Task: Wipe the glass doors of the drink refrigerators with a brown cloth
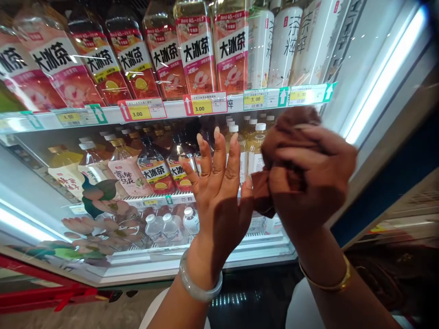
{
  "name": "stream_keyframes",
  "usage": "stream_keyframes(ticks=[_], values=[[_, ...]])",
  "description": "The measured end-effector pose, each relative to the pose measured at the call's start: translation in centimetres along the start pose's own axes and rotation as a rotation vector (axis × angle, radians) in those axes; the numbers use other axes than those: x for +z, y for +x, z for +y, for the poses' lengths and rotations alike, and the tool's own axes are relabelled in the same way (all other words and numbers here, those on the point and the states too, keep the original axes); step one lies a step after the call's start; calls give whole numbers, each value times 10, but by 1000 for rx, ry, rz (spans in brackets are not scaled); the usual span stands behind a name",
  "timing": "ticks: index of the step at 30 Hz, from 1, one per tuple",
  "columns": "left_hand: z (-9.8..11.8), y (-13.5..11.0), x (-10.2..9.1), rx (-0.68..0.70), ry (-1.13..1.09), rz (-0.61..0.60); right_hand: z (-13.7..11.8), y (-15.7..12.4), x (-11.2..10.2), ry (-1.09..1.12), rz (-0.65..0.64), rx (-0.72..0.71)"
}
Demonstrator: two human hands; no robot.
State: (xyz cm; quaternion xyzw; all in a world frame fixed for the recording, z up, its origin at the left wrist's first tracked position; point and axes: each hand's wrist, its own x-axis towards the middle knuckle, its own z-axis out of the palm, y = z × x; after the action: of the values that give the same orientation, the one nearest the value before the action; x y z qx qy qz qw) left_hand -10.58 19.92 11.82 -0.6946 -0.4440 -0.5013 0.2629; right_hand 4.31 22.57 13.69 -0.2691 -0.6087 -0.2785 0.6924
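My left hand [218,192] is raised with its fingers spread, palm toward the glass door of a lit drinks fridge; it holds nothing. Whether it presses on the glass I cannot tell. A pale bangle [199,285] circles that wrist. To its right, my right hand [312,183] grips a crumpled brown cloth [291,137], its fingers wrapped round the folds. One corner of the cloth hangs close to my left thumb. A thin gold bracelet [338,284] is on the right wrist. Behind both hands, bottles on the middle shelf are partly hidden.
Large tea bottles [197,50] line the upper shelf, above a strip of price tags [137,112]. Small clear bottles [171,226] stand lower down. A flower picture [103,214] covers the lower left glass. A red frame [44,285] is at bottom left, a dark blue edge [384,183] at right.
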Motion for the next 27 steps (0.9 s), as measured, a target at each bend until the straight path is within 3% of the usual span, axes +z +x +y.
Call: stream_keyframes(ticks=[4, 9, 11, 15, 18, 23, 27], values=[[-2, -1, 0, 24, -1, 5, -5, -2, 4, 55, -86, -98], [-1, -3, 3, 46, 9, 45, 11, 10, -4, -41, 86, 46], [1, -4, 4, 46, -2, 44, 7, 12, -5, -41, 97, 95], [3, -7, 4, 44, -36, 31, -10, 9, 3, 69, -41, 18], [5, -7, 2, 34, -49, 11, -8, 10, 2, 123, -96, -37], [12, 5, 3, 26, -13, 56, 22, 20, -15, -28, 59, 100], [19, 25, 11, 66, 23, 82, 22, 20, -12, -111, 119, 142]])
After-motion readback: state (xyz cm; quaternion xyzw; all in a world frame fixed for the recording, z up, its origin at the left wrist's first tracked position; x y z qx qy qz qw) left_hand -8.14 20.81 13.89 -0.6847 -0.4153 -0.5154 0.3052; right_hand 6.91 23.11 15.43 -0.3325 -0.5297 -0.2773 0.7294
